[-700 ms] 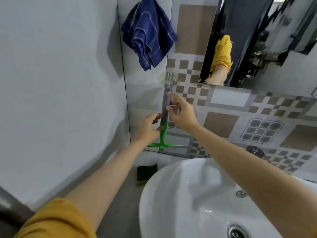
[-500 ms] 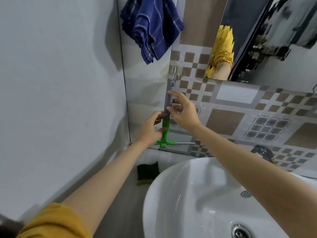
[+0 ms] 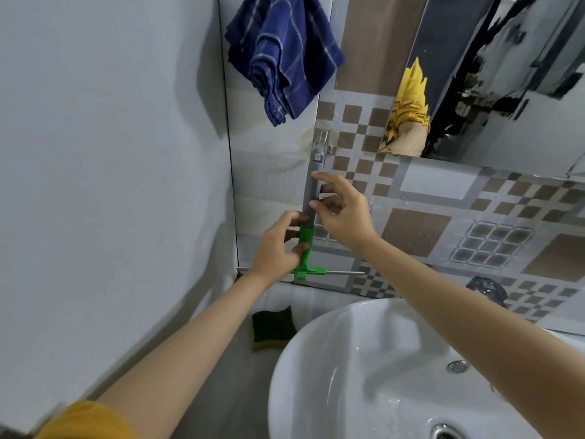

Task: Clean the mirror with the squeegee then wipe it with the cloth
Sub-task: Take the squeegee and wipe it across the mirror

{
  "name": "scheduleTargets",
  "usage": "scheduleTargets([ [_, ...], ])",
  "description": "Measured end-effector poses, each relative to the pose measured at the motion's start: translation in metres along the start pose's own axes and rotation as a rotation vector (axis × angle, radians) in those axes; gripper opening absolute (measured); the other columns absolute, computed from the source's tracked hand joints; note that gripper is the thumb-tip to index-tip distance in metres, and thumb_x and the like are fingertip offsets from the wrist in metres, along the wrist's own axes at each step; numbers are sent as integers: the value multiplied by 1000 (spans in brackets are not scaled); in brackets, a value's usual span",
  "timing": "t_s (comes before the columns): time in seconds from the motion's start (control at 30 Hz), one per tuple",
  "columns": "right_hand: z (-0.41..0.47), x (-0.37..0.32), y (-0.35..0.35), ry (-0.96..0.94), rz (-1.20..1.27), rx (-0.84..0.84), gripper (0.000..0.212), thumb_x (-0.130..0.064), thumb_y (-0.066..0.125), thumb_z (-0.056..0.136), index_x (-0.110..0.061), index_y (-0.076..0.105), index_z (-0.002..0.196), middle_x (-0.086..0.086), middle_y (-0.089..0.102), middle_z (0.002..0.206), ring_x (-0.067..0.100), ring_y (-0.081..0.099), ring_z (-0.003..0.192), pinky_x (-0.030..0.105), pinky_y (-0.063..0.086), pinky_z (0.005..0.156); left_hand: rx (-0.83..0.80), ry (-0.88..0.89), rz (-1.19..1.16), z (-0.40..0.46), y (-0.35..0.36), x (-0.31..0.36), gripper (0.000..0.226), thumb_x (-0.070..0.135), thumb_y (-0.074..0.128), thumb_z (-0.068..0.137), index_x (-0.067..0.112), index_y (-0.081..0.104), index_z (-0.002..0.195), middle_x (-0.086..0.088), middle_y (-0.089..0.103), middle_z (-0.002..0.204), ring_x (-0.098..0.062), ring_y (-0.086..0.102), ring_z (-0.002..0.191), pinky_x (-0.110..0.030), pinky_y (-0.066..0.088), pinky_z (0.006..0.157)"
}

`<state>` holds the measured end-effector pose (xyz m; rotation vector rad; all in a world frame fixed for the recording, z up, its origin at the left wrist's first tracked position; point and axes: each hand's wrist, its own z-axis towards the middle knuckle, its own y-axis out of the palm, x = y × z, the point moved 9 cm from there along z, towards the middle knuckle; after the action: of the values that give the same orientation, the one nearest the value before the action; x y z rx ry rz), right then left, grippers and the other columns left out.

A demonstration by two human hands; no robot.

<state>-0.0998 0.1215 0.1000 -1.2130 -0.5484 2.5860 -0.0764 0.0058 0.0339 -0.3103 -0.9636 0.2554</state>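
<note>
Barely anything has moved since the earlier frames: both hands sit on the squeegee as before, head has tilted a touch so the cloth rides higher in view. Squeegee (image 3: 308, 223) hangs upright from a hook (image 3: 320, 144) on the tiled wall, grey handle up top, green neck below, blade bar out to the right at the bottom. My left hand (image 3: 278, 248) is pinched round the green neck, thumb in front, fingers behind. My right hand (image 3: 343, 213) is on the grey handle, fingertips touching it, fingers only loosely bent, so contact more than a real clamp. Step in hand, by my read: getting the squeegee off the hook, so the mirror work hasn't started. Next move needs a lift to clear the hook, then a swing right and up to the mirror (image 3: 493, 74), whose lower edge runs just above the checkered tiles. Blue cloth (image 3: 281, 55) hangs above the hook, just left of the mirror, waiting for the second step. Room: wall corner close on the left, sink (image 3: 364, 359) rim right under my forearms, tap (image 3: 486, 286) near the right arm's path. Open space is up and to the right. Sponge (image 3: 273, 327) lies on the ledge left of the sink, out of the way.
</note>
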Motion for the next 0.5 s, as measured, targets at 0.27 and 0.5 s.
scheduleTargets([
  [0.27, -3, -64, -40, -287, -378, -5, 43, -11, 65, 88, -10, 52, 129, 1, 63, 93, 12, 61, 79, 31, 58, 76, 54, 18, -89, -3, -13, 44, 46, -3, 66, 76, 24, 51, 111, 12, 57, 107, -6, 58, 98, -18, 50, 84],
  [0.5, -27, -128, -106, -656, -929, 13, 34, -33, 63, 83, -15, 66, 111, 11, 54, 89, 20, 43, 79, 31, 38, 66, -22, 132, -73, 17, 1, 111, 42, -4, 67, 74, 17, 57, 109, -1, 63, 102, -11, 63, 89, -23, 54, 79],
])
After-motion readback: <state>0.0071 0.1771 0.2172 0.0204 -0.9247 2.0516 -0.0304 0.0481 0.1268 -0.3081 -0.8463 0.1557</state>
